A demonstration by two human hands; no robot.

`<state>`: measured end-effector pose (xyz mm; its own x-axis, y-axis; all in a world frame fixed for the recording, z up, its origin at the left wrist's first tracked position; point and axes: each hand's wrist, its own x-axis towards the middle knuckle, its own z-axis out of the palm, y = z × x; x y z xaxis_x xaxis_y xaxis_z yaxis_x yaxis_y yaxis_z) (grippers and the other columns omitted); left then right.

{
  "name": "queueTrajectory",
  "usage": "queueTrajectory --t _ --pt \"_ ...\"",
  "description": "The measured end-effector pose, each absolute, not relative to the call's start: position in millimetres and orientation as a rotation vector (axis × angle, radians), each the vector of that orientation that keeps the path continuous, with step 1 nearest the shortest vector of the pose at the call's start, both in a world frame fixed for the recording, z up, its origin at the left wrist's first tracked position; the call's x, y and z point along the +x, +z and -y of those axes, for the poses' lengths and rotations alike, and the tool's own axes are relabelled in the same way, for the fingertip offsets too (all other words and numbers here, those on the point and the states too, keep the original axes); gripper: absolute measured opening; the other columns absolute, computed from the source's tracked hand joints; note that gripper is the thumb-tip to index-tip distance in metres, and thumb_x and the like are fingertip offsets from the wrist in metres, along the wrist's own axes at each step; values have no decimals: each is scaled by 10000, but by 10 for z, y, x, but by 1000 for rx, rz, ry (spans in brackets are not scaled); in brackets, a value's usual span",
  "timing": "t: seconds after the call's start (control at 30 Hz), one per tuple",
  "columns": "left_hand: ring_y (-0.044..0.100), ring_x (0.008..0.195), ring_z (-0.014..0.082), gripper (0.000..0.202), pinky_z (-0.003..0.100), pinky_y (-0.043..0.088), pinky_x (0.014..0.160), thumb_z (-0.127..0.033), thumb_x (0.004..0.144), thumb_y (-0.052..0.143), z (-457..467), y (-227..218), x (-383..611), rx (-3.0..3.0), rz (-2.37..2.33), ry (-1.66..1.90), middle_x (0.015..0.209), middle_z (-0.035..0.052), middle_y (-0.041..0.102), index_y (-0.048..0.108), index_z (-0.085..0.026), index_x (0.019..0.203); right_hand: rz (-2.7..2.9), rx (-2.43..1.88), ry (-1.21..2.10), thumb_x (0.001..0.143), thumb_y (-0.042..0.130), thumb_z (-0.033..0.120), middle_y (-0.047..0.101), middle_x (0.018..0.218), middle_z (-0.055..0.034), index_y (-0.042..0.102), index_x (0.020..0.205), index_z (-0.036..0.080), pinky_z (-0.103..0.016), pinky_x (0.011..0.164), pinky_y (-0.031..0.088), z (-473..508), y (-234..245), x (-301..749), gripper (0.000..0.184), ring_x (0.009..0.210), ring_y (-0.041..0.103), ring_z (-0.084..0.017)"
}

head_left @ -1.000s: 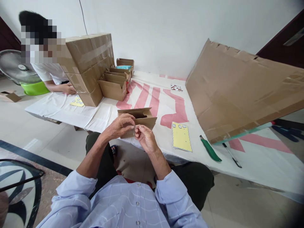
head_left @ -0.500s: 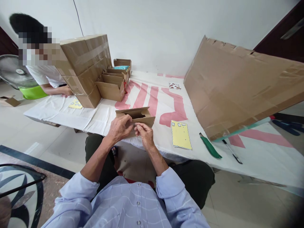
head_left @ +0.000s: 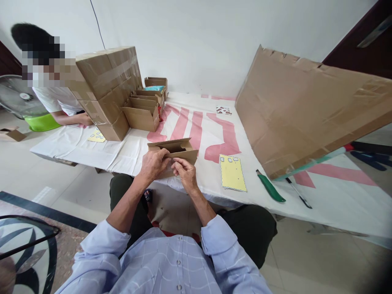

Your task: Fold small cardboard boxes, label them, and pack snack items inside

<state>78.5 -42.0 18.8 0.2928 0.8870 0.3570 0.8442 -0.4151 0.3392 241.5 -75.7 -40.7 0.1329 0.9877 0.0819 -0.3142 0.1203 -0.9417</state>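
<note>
My left hand [head_left: 154,164] and my right hand [head_left: 185,173] meet at the near edge of the white cloth, right in front of a small open cardboard box [head_left: 176,150]. Both hands are pinched, fingertips together, on something tiny between them that I cannot make out. The left hand's fingers touch the box's front wall. A yellow sticker sheet [head_left: 232,172] with a few stickers along its top lies flat to the right of the box.
A green-handled knife [head_left: 270,187] and a pen [head_left: 298,192] lie further right, under a big tilted cardboard sheet [head_left: 306,110]. Taped cartons [head_left: 105,87] and open small boxes [head_left: 142,114] stand at the back left, where another person [head_left: 63,102] works. A fan [head_left: 18,96] stands on the floor.
My hands have moved forward and down from mid-air to the box's front wall. The view has shifted slightly; nothing else on the cloth moved.
</note>
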Motion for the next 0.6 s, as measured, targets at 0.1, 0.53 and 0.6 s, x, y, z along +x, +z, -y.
queueTrajectory --t 0.1,0.53,0.6 --pt "768 916 297 131 357 522 749 -273 946 698 401 171 794 2472 -1649 770 962 72 833 779 -267 1049 961 -957 1167 800 812 456 755 754 9 839 1026 226 -260 561 469 764 -417 2419 323 569 575 -105" --pt "760 897 282 128 357 509 761 -252 926 688 370 145 782 2484 -1538 794 953 64 823 762 -254 1030 1472 -1143 315 974 735 367 727 1174 -109 782 1253 275 -493 1072 507 723 -234 2694 298 1148 637 -304" --pt "757 893 274 123 351 514 766 -253 931 683 367 126 771 2496 -1519 811 950 60 821 765 -257 1021 1778 -1179 131 988 750 347 714 1277 -136 783 1257 252 -531 1181 416 673 -113 2748 288 1274 589 -339"
